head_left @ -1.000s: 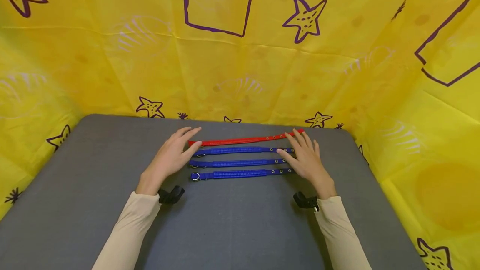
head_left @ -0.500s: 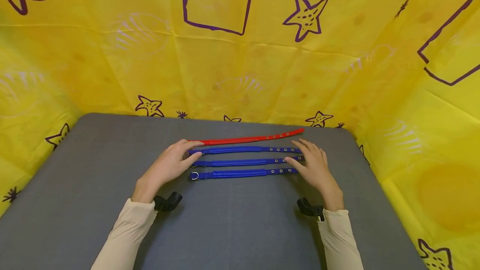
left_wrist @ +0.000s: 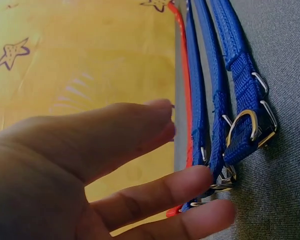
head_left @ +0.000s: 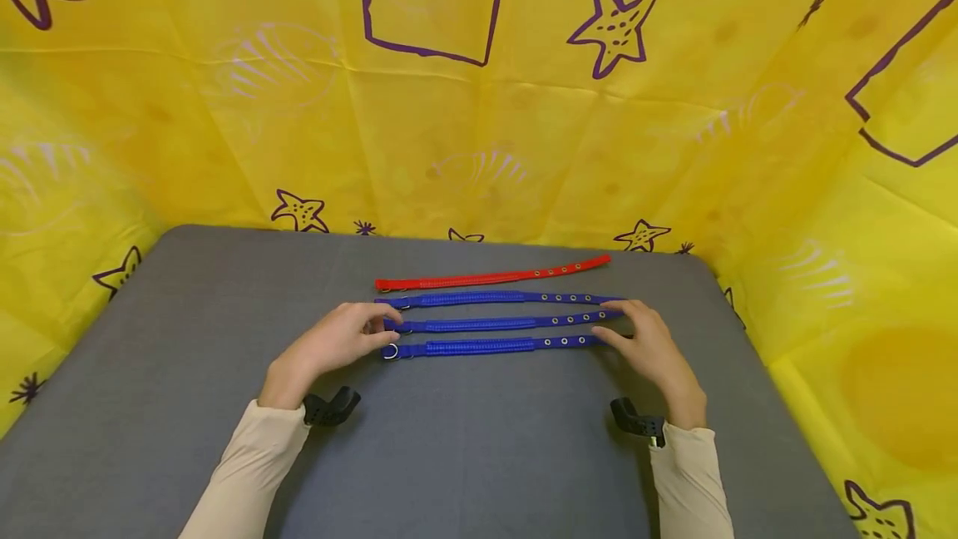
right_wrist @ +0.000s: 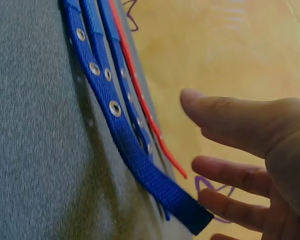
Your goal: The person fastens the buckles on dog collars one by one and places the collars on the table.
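Note:
Three blue collars lie in near-parallel rows: a far one (head_left: 471, 299), a middle one (head_left: 479, 325) and a near one (head_left: 479, 347). Behind them lies a red collar (head_left: 449, 281). My left hand (head_left: 329, 348) hovers at the buckle ends, thumb and fingers apart. In the left wrist view a metal D-ring (left_wrist: 253, 126) shows on the near collar, beyond the fingertips. My right hand (head_left: 659, 348) is over the eyelet ends, fingers loosely bent and spread. The right wrist view shows the near collar's tip (right_wrist: 190, 215) close by the fingers (right_wrist: 230, 202), with nothing pinched.
The collars lie on a grey table (head_left: 464, 439) with rounded back corners. A yellow cloth (head_left: 479, 123) printed with starfish hangs behind it and along both sides. A black camera mount (head_left: 333, 406) sits on the left wrist, another mount (head_left: 636, 421) on the right.
Both hands have moved toward the near side, from the red collar's ends to those of the nearer blue ones. The right hand also shifted rightward. The collars look unmoved.

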`<state>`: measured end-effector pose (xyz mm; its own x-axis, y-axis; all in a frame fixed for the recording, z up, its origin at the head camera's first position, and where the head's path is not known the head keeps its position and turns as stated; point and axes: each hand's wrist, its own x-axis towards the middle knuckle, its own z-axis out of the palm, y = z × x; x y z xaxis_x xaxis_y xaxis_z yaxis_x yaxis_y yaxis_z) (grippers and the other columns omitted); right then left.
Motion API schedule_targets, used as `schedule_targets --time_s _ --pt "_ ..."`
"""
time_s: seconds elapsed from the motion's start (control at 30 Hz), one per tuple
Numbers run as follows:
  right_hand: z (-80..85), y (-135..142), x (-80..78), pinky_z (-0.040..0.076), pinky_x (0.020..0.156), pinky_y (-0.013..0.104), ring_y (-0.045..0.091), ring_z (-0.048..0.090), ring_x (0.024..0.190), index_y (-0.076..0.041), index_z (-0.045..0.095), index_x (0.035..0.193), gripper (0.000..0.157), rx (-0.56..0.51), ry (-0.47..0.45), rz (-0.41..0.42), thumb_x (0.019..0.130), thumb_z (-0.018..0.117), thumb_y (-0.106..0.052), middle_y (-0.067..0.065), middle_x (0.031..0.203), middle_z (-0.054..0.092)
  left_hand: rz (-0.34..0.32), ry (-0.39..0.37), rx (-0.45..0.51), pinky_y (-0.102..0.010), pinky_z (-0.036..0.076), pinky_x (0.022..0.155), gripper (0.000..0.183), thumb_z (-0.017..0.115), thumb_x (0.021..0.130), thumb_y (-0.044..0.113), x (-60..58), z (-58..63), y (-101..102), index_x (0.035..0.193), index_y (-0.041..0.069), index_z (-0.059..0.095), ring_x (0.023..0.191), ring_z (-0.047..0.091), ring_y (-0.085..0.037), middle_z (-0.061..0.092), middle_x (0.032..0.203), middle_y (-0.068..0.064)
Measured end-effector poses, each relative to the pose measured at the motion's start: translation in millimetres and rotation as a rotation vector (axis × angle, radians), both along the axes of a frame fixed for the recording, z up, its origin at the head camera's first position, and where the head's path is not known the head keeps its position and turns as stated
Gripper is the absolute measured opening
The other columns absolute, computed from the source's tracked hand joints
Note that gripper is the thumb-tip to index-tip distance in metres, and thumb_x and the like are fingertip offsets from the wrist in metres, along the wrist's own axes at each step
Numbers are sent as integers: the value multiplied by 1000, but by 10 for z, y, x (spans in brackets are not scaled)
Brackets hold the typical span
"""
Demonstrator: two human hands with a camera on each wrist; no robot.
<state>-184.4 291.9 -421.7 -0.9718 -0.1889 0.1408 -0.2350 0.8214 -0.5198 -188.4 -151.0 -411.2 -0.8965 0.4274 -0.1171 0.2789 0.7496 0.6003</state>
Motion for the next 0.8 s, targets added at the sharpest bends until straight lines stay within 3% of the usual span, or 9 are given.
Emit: schedule_targets --time_s 0.2,0.43,0.8 --pt "-28 102 10 50 93 55 40 65 107 0 67 118 37 -57 -89 21 88 76 -18 20 117 69 -24 -60 -7 -29 43 66 26 70 92 23 -3 -25 4 116 12 70 71 54 -12 66 80 1" --pt "-44 126 -5 50 94 54 37 66 105 -1 69 115 35 -76 -161 89 83 80 -13 18 112 71 -56 -85 20 -28 42 66 25 75 88 20 -10 -76 3 111 12 71 72 53 -14 62 79 0" --pt "-113 131 -34 50 94 55 38 66 105 -1 70 113 31 -74 -173 117 82 77 0 19 112 72 -77 -103 27 -29 45 70 22 80 83 13 -60 -145 -11 103 11 72 77 53 -15 63 82 -1"
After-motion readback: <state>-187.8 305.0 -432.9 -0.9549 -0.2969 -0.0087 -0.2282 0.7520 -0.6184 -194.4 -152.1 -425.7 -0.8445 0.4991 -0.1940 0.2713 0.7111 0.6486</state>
